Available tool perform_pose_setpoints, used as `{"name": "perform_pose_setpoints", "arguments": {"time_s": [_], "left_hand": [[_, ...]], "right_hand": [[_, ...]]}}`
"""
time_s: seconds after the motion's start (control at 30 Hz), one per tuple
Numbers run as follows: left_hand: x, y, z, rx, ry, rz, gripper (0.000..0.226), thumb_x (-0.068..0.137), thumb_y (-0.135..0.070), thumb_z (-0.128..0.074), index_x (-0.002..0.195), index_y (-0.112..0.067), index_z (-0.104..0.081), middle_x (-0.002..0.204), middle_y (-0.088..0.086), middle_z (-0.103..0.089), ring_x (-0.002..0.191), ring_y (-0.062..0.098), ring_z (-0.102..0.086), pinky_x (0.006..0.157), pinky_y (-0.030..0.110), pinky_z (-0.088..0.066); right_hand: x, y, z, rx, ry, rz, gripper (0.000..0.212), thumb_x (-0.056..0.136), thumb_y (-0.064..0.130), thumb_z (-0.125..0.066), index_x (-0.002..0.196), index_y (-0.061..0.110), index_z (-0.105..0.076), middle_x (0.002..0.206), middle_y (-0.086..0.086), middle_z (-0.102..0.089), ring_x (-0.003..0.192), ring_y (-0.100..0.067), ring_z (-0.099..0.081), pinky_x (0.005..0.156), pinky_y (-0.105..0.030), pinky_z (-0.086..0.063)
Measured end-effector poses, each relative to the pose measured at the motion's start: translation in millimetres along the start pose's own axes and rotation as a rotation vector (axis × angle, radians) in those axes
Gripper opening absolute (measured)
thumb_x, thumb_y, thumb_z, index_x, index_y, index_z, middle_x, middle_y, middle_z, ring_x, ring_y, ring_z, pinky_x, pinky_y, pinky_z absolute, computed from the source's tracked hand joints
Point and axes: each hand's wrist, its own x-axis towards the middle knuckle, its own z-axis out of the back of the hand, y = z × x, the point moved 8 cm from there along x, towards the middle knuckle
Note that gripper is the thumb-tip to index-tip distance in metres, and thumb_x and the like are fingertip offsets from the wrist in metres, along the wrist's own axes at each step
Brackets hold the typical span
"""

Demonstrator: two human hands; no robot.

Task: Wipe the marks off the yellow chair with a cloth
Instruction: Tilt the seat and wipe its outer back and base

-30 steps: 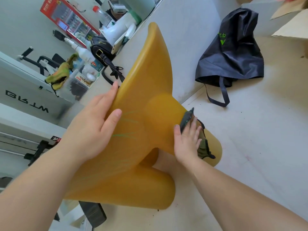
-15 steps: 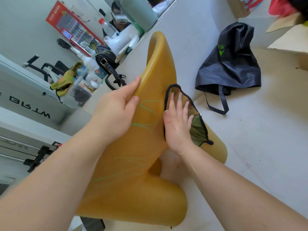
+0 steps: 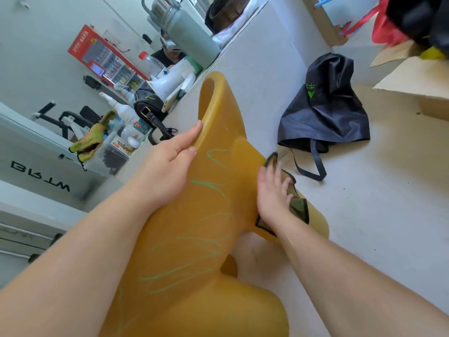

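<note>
In the middle of the frame, the left hand pinches the yellow chair by its edge to keep it steady, so the right hand, fingers flat and spread, can rub the olive cloth toward the green marks.

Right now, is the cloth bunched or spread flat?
Mostly spread: the cloth lies flat against the yellow chair under the right hand, fingers straight.
</note>
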Motion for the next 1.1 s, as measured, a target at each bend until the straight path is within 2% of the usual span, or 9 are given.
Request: {"name": "perform_pose_setpoints", "arguments": {"time_s": [0.17,0.4,0.53,0.63,0.7,0.83,0.9,1.0,1.1], "left_hand": [[5,-6,0,0.031,-0.039,-0.034,0.050,0.107,-0.015,-0.043,0.153,-0.034,-0.041,0.139,-0.027,-0.037,0.112,-0.026,-0.027,0.080,-0.017,-0.017],[25,-25,-4,0.065,-0.051,-0.006,0.048,0.107,-0.023,-0.042,0.152,-0.040,-0.040,0.114,-0.035,-0.053,0.081,-0.016,-0.053,0.072,0.000,-0.039],[47,-37,-8,0.028,-0.076,0.015,0.049,0.107,-0.021,-0.043,0.154,-0.034,-0.041,0.146,-0.022,-0.049,0.112,-0.007,-0.055,0.080,0.003,-0.036],[50,-38,-9,-0.004,-0.087,0.064,0.047,0.107,-0.023,-0.043,0.152,-0.037,-0.042,0.125,-0.027,-0.058,0.069,-0.013,-0.046,0.048,-0.005,-0.031],[48,-34,-9,-0.027,-0.081,0.090,0.046,0.108,-0.025,-0.043,0.152,-0.038,-0.042,0.127,-0.021,-0.061,0.061,-0.013,-0.047,0.043,-0.004,-0.030],[46,-30,-10,-0.086,-0.068,0.117,0.045,0.108,-0.024,-0.043,0.150,-0.040,-0.044,0.150,-0.013,-0.049,0.107,-0.004,-0.055,0.068,-0.001,-0.036],[45,-30,-10,-0.142,-0.069,0.131,0.045,0.107,-0.018,-0.044,0.147,-0.036,-0.051,0.148,-0.010,-0.053,0.114,-0.001,-0.057,0.076,-0.003,-0.039],[47,-27,-4,-0.090,-0.121,0.126,0.028,0.104,-0.017,-0.046,0.119,-0.021,-0.069,0.121,0.004,-0.069,0.114,0.026,-0.062,0.081,0.025,-0.048],[47,-17,-2,-0.286,-0.118,0.185,0.038,0.096,-0.053,-0.044,0.105,-0.028,-0.072,0.112,0.002,-0.071,0.107,0.020,-0.065,0.083,0.029,-0.046]], "right_hand": [[-29,96,1,0.242,-0.037,0.366,0.104,0.063,0.092,0.022,0.156,0.048,0.010,0.167,0.018,0.018,0.152,-0.016,0.024,0.115,-0.050,0.021],[12,98,49,0.411,0.081,0.225,0.066,0.101,0.066,-0.005,0.160,0.037,-0.003,0.170,0.011,0.000,0.156,-0.017,0.009,0.123,-0.051,0.014],[-21,117,29,0.238,-0.021,0.313,0.068,0.094,0.035,0.002,0.161,0.024,0.009,0.170,-0.002,0.011,0.156,-0.029,0.010,0.121,-0.063,0.000],[-75,101,-11,0.247,0.002,0.390,0.073,0.080,0.050,0.003,0.149,0.039,0.022,0.164,0.008,0.028,0.153,-0.016,0.024,0.123,-0.054,0.008],[-105,85,-26,0.322,0.029,0.500,0.070,0.082,0.077,0.005,0.145,0.050,0.021,0.158,0.017,0.036,0.148,-0.009,0.033,0.121,-0.044,0.018],[-57,82,-12,0.230,0.045,0.312,0.070,0.080,0.061,0.011,0.147,0.046,0.025,0.163,0.011,0.031,0.150,-0.018,0.030,0.121,-0.061,0.009],[-35,113,16,0.322,0.066,0.324,0.082,0.081,0.070,0.008,0.157,0.039,0.013,0.168,0.010,0.020,0.153,-0.020,0.024,0.120,-0.061,0.012],[-40,166,48,0.463,0.053,0.550,0.117,0.063,0.097,0.012,0.161,0.035,-0.006,0.169,0.015,0.007,0.153,-0.013,0.023,0.116,-0.045,0.024],[-46,171,46,0.473,0.022,0.616,0.114,0.066,0.095,0.012,0.162,0.035,-0.007,0.168,0.019,0.006,0.152,-0.008,0.022,0.117,-0.042,0.023]]}}
